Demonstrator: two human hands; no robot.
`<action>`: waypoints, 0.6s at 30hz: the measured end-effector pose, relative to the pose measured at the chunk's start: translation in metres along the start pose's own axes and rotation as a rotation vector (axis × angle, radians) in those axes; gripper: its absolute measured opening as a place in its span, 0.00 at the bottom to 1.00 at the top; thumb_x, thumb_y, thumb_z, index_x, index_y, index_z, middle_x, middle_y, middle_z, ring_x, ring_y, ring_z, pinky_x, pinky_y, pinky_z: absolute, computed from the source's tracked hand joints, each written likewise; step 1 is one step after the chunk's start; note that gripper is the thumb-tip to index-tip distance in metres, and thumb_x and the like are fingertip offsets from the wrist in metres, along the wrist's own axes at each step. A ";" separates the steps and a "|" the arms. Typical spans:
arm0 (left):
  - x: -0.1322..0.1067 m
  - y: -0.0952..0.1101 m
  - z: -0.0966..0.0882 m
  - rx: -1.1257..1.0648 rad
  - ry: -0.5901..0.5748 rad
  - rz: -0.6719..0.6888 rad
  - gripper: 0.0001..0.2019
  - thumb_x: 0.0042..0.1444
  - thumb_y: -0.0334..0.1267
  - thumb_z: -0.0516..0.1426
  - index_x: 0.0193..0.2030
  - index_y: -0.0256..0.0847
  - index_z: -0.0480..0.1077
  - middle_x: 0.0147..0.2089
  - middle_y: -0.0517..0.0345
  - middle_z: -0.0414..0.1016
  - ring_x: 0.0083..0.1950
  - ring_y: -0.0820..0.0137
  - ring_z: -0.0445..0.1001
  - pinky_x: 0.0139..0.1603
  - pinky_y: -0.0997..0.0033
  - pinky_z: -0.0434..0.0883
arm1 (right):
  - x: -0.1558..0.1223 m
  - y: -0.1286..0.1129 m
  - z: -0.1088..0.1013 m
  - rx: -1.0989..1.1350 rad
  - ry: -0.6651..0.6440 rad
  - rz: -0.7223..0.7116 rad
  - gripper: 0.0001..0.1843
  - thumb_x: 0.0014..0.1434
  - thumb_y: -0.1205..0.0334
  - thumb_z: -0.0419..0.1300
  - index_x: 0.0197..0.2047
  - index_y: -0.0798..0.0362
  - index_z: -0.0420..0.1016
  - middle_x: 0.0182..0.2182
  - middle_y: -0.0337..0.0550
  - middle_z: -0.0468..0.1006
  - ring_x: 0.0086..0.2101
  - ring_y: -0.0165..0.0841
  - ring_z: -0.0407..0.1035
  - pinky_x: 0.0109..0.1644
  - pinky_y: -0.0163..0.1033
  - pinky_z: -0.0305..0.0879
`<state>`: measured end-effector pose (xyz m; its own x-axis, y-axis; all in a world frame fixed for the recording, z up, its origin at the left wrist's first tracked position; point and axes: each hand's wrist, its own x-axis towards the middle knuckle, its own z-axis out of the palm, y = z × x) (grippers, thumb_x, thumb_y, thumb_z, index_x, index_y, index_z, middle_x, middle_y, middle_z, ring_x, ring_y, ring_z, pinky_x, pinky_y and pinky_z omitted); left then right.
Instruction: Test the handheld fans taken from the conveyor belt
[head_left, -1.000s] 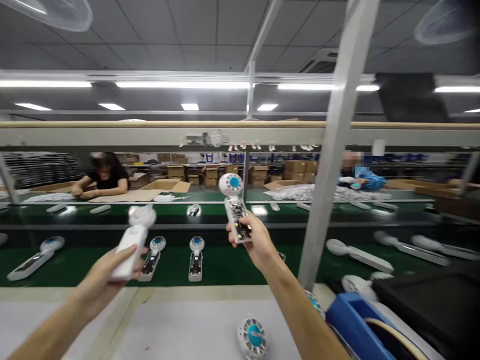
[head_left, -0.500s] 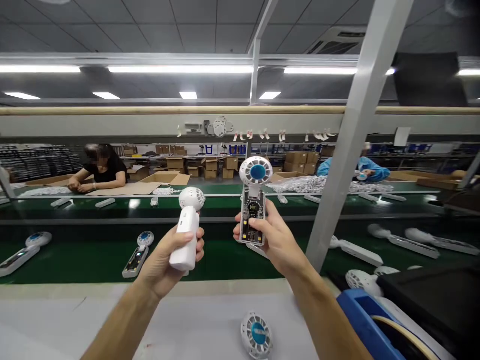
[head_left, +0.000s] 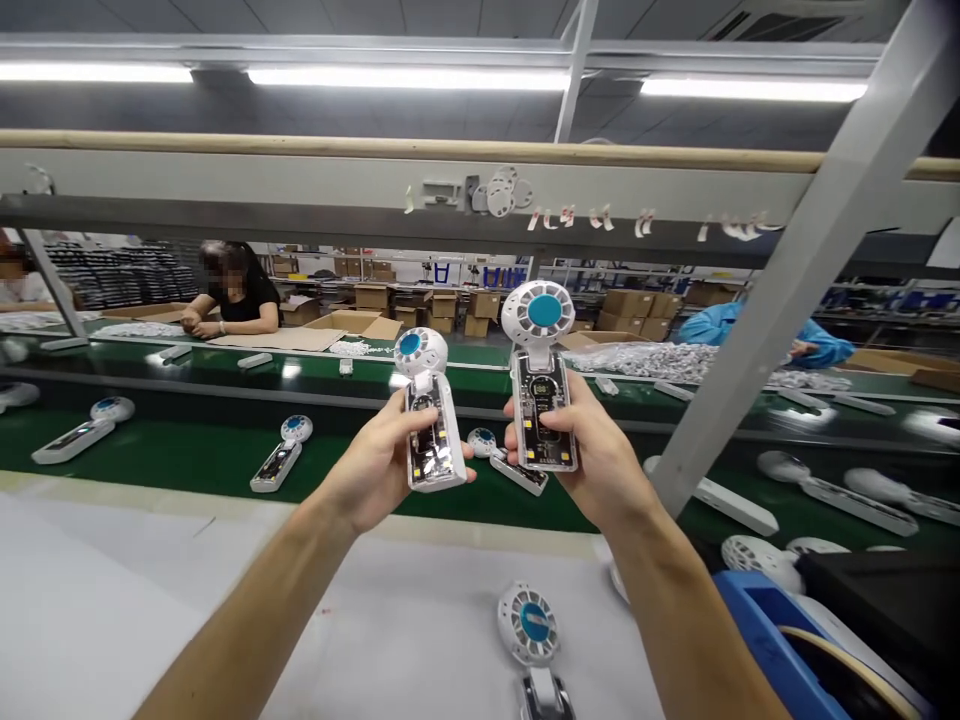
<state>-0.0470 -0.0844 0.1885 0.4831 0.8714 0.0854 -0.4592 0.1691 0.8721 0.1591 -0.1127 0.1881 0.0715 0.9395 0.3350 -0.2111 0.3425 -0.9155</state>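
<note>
My left hand [head_left: 382, 460] is closed around the handle of a white handheld fan [head_left: 435, 430]. Its blue-centred head points up, and a dark circuit board shows in the handle. In my right hand [head_left: 592, 440] is a second handheld fan [head_left: 545, 410], upright, thumb on its board side and fingers behind. Both fans are held side by side above the green conveyor belt [head_left: 202, 460], apart from each other. Another fan [head_left: 529, 625] lies face up on the white worktop [head_left: 405, 610] below, its handle cut off by the picture's bottom edge.
More fans [head_left: 281, 455] lie spaced along the belt. A slanted metal post [head_left: 780, 260] stands at the right, near a blue holder [head_left: 772, 640] and a black box [head_left: 892, 600]. Across the line sit a co-worker in black [head_left: 238, 290] and another in blue sleeves [head_left: 720, 325].
The left fan has turned from its plain white back to its circuit-board side and come closer to the right one. My view has tipped downward, showing more of the fan on the worktop.
</note>
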 end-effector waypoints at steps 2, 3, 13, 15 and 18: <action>-0.001 0.001 0.001 0.021 0.004 0.051 0.19 0.62 0.33 0.58 0.58 0.43 0.61 0.35 0.57 0.73 0.35 0.65 0.79 0.35 0.63 0.80 | -0.002 -0.002 0.002 -0.011 0.003 0.023 0.26 0.51 0.65 0.59 0.54 0.47 0.60 0.36 0.37 0.78 0.28 0.33 0.75 0.30 0.40 0.76; -0.002 0.001 0.000 0.027 0.016 0.069 0.19 0.61 0.34 0.59 0.58 0.43 0.61 0.35 0.57 0.73 0.33 0.66 0.79 0.33 0.66 0.80 | -0.003 -0.004 0.003 -0.017 0.005 0.028 0.27 0.51 0.65 0.60 0.55 0.47 0.59 0.36 0.37 0.78 0.29 0.34 0.76 0.31 0.40 0.77; 0.005 -0.008 -0.003 0.078 -0.079 0.193 0.28 0.52 0.28 0.59 0.58 0.44 0.54 0.43 0.54 0.75 0.31 0.63 0.81 0.32 0.64 0.78 | 0.000 0.006 0.006 -0.076 -0.043 0.023 0.40 0.52 0.64 0.64 0.64 0.42 0.52 0.38 0.37 0.79 0.30 0.36 0.78 0.35 0.44 0.77; 0.005 -0.012 0.000 0.068 -0.069 0.257 0.30 0.51 0.29 0.61 0.58 0.45 0.52 0.48 0.52 0.74 0.36 0.63 0.81 0.33 0.62 0.79 | 0.001 0.007 0.005 -0.095 -0.033 0.032 0.40 0.52 0.64 0.64 0.65 0.42 0.52 0.39 0.39 0.80 0.31 0.37 0.78 0.36 0.45 0.77; 0.006 -0.019 0.004 0.041 -0.098 0.296 0.33 0.50 0.29 0.62 0.59 0.45 0.51 0.54 0.48 0.71 0.44 0.61 0.79 0.36 0.62 0.79 | 0.000 0.004 0.005 -0.114 -0.018 0.052 0.41 0.52 0.63 0.66 0.65 0.43 0.52 0.39 0.41 0.81 0.32 0.39 0.78 0.38 0.47 0.77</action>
<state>-0.0322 -0.0842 0.1746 0.4034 0.8309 0.3832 -0.5613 -0.1061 0.8208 0.1535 -0.1109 0.1856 0.0460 0.9561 0.2893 -0.1022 0.2926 -0.9508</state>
